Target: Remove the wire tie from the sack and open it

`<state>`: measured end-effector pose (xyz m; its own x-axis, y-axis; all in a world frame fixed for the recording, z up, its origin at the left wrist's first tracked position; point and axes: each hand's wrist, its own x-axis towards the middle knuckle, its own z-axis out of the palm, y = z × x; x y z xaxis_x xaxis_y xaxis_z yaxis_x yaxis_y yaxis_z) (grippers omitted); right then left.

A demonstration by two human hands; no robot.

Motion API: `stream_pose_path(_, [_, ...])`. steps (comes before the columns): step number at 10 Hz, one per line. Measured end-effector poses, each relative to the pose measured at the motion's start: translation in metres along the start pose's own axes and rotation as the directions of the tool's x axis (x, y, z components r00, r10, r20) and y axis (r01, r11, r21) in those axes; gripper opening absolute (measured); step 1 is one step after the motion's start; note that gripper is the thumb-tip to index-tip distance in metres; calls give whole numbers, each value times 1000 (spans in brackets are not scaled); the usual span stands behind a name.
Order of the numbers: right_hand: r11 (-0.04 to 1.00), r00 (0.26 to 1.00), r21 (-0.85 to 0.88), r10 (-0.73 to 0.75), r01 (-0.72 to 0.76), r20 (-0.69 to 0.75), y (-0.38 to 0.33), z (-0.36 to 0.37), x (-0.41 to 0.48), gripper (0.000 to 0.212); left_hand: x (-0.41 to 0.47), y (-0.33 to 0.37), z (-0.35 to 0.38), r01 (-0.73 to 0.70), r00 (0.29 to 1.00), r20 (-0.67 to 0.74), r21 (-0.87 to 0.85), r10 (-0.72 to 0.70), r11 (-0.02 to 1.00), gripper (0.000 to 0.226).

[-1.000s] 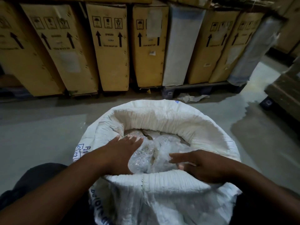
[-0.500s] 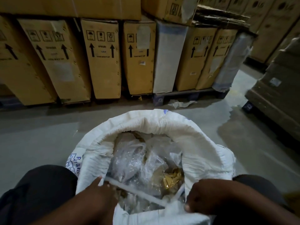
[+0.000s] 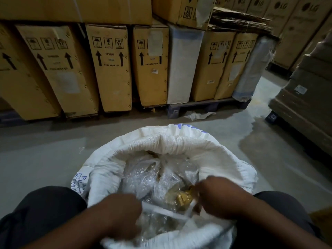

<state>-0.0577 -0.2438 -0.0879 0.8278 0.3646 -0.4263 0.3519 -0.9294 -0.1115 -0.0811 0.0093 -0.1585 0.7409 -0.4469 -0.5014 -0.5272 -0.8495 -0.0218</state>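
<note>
A white woven sack (image 3: 221, 164) stands between my knees with its top rolled down and wide open. Inside lies a clear plastic liner bag (image 3: 143, 178) holding yellow-brown pieces (image 3: 181, 197). A taut white strip (image 3: 165, 212) of the liner's edge or a tie stretches between my hands; I cannot tell which. My left hand (image 3: 120, 212) is closed on its left end at the sack's near rim. My right hand (image 3: 217, 198) is closed on its right end, just over the yellow pieces. No wire tie is clearly visible.
Tall cardboard boxes (image 3: 111, 67) stand in a row on a pallet (image 3: 206, 105) across the concrete floor (image 3: 45, 150). More stacked cartons (image 3: 309, 97) stand at the right. A scrap of white plastic (image 3: 197, 115) lies near the pallet.
My hands left the liner's middle, came back to the sack's near rim and took hold of a white strip. My right hand has since risen and moved inward, pulling it taut.
</note>
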Motion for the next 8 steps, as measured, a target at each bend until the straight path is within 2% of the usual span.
stream_pose_path(1, [999, 962, 1, 35, -36, -270, 11, 4, 20, 44, 12, -62, -38, 51, 968, -246, -20, -55, 998, 54])
stream_pose_path(2, [975, 992, -203, 67, -87, -105, 36, 33, 29, 69, 19, -88, -26, 196, 963, -215, 138, -163, 971, 95])
stream_pose_path(3, [945, 985, -292, 167, -149, 38, 60, 48, 17, 87, 15, -107, -9, 256, 963, -121, 159, -239, 953, 101])
stream_pose_path(4, [975, 992, -196, 93, -108, -88, 57, 34, 6, 86, 3, -104, -28, 130, 973, -200, 63, -115, 989, 66])
stream_pose_path(5, [999, 955, -30, 18, -28, -297, 53, 5, 0, 78, -12, -102, -67, 25, 865, -496, -111, -77, 994, 65])
stream_pose_path(6, [1000, 857, -5, -21, 21, -514, 53, -27, 2, 74, -18, -111, -95, 9, 736, -668, -154, -111, 988, 85])
stream_pose_path(7, [1000, 727, -3, -17, 20, -686, 61, -51, 21, 74, -3, -124, -116, 2, 634, -760, -188, -147, 982, 95])
stream_pose_path(8, [1000, 640, 7, 20, -24, -768, 72, -76, 53, 75, 28, -133, -140, 45, 559, -805, -211, -199, 977, 97])
